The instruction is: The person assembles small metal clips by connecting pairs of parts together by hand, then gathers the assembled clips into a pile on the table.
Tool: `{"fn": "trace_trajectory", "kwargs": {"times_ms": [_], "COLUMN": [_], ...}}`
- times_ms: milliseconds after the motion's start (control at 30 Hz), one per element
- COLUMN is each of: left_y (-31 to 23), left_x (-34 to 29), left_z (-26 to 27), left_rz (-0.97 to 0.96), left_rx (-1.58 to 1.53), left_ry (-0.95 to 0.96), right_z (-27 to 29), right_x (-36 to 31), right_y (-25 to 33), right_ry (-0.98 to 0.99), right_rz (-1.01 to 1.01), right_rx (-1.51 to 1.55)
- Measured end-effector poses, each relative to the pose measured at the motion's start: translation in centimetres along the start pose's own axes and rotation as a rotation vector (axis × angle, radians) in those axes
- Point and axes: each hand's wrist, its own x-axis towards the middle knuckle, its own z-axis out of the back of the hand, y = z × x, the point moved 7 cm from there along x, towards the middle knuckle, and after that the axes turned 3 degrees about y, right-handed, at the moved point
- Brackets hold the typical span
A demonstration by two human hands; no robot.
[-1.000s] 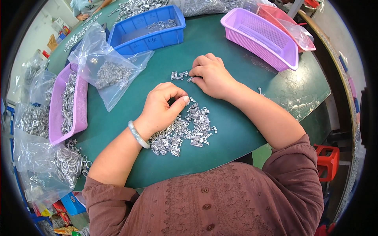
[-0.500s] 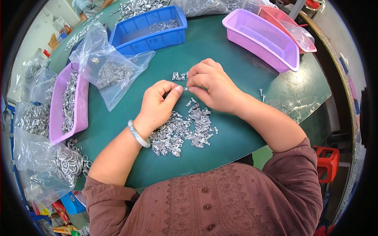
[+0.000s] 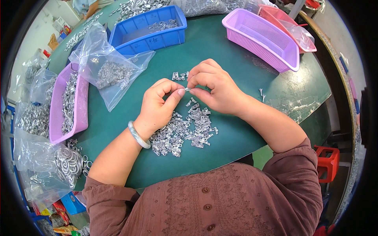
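Between my fingertips is a small silver metal piece (image 3: 187, 89), mostly covered by the fingers. My left hand (image 3: 160, 103) pinches it from the left with thumb and forefinger, a pale bangle on that wrist. My right hand (image 3: 214, 84) grips its other side, fingers bent and thumb pressed close. Just below the hands, a loose pile of small silver metal parts (image 3: 179, 131) lies on the green tabletop (image 3: 240, 129). Past the fingertips sits a small group of similar metal pieces (image 3: 179, 76).
A clear bag of metal parts (image 3: 114, 74) lies left of a blue bin (image 3: 149, 41). At far left stands a filled purple basket (image 3: 80, 112), near bags of rings (image 3: 71, 165). Another purple basket (image 3: 260, 39) is at far right. A person's arm (image 3: 93, 7) shows at top left.
My fingertips have shifted very slightly, and a little more of the held piece shows. At the top left the other person's arm has moved. The piles look the same.
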Motion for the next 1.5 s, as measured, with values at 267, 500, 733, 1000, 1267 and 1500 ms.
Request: {"fn": "trace_trajectory", "kwargs": {"times_ms": [267,500,733,1000,1267,1500], "left_y": [-0.4,-0.5,0.0,1.5,2.5,2.3], "left_x": [0.0,0.0,0.0,-0.3,-0.5,-0.4], "left_z": [0.0,0.1,-0.1,-0.7,-0.8,-1.0], "left_rz": [-0.033,-0.050,-0.017,0.224,0.319,0.285], "left_rx": [0.011,-0.009,-0.032,-0.298,-0.493,-0.526], "left_ry": [-0.005,-0.002,0.010,0.059,0.068,0.078], "right_z": [0.2,0.2,0.2,0.1,-0.5,-0.6], "right_x": [0.0,0.0,0.0,-0.2,-0.4,-0.4], "right_y": [0.1,0.1,-0.2,-0.8,-1.8,-1.9], "right_ry": [-0.003,0.001,-0.004,0.009,0.049,0.037], "right_rz": [0.000,0.009,0.005,-0.034,-0.156,-0.165], "right_rx": [0.037,0.040,0.047,0.093,0.297,0.335]}}
